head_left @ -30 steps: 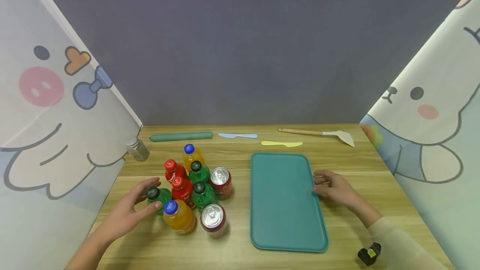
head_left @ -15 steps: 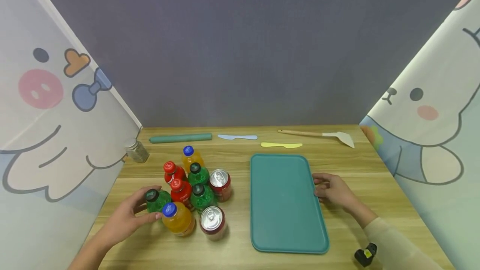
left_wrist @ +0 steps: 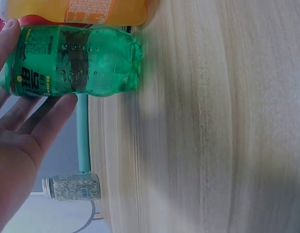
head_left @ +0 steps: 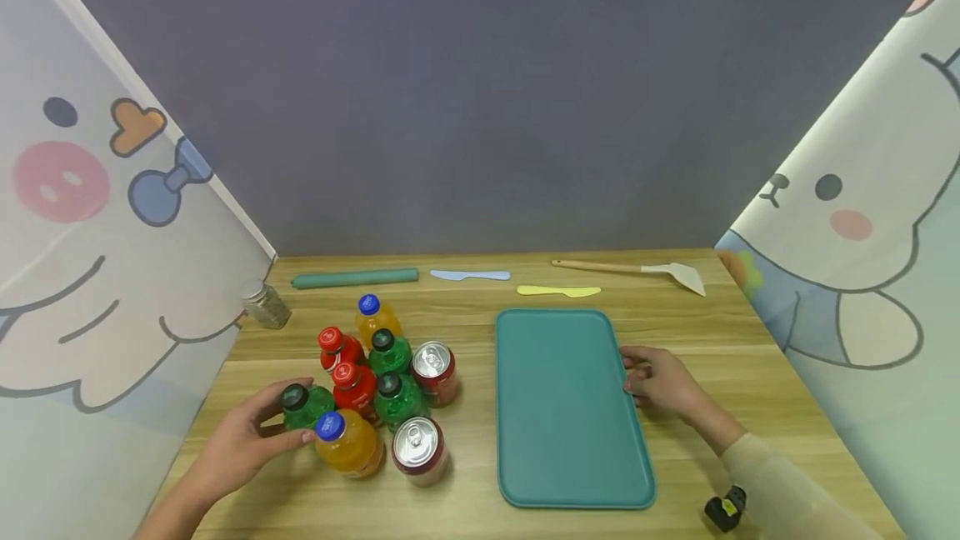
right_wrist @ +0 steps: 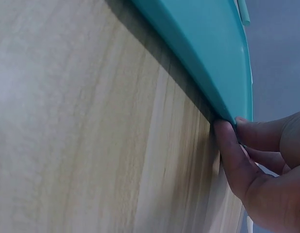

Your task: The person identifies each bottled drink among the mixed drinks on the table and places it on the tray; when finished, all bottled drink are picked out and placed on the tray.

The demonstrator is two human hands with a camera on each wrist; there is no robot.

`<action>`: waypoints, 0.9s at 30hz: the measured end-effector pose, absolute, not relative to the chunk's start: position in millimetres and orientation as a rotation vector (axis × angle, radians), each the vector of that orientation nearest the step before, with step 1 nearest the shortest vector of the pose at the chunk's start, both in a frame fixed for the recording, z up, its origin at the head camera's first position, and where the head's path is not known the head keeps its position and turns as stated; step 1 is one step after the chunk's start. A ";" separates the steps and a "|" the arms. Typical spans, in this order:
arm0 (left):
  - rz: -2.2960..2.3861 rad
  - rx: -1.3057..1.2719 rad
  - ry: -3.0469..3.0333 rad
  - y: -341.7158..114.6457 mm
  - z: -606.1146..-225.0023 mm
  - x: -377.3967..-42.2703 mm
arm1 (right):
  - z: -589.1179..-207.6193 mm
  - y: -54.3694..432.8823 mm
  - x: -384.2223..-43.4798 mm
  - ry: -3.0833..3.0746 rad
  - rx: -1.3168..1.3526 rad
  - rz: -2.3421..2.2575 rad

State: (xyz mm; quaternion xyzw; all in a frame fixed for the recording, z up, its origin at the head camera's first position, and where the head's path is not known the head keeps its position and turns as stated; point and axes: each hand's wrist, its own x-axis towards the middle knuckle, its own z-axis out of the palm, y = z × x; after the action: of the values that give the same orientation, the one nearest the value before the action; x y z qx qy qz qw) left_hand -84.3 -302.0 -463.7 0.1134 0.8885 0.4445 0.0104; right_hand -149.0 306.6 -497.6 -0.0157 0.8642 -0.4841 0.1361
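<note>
My left hand (head_left: 240,440) grips a small green soda bottle (head_left: 309,408) with a black cap at the left of a drink cluster. In the left wrist view the thumb lies along one side of the bottle (left_wrist: 75,60) and the fingers along the other; its base is close to the wood. An orange drink bottle (head_left: 349,444) with a blue cap stands right beside it. On the other side, my right hand (head_left: 663,382) holds the right edge of a teal tray (head_left: 573,407), thumb and forefinger tips at its rim in the right wrist view.
Around the cluster are red bottles (head_left: 355,390), green bottles (head_left: 401,402), another orange bottle (head_left: 377,319) and cans (head_left: 418,452). A spice jar (head_left: 266,305), green roll (head_left: 356,278), knives (head_left: 558,291) and a spatula (head_left: 630,267) lie farther back. Walls enclose the table.
My left thumb and fingers have closed in around the green bottle. The right fingertips have come slightly nearer the tray's edge, and the head view has shifted a little.
</note>
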 end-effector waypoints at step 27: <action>1.291 0.341 3.101 -301.6 -386.7 -83.0 | -498.8 308.2 -148.0 2.456 0.060 -1.427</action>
State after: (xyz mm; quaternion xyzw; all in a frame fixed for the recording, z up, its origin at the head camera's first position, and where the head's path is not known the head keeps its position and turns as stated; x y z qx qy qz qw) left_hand -83.0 -301.6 -386.7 0.1003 0.9121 0.3798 -0.1173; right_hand -148.0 308.2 -498.8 0.0209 0.8547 -0.4966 0.1499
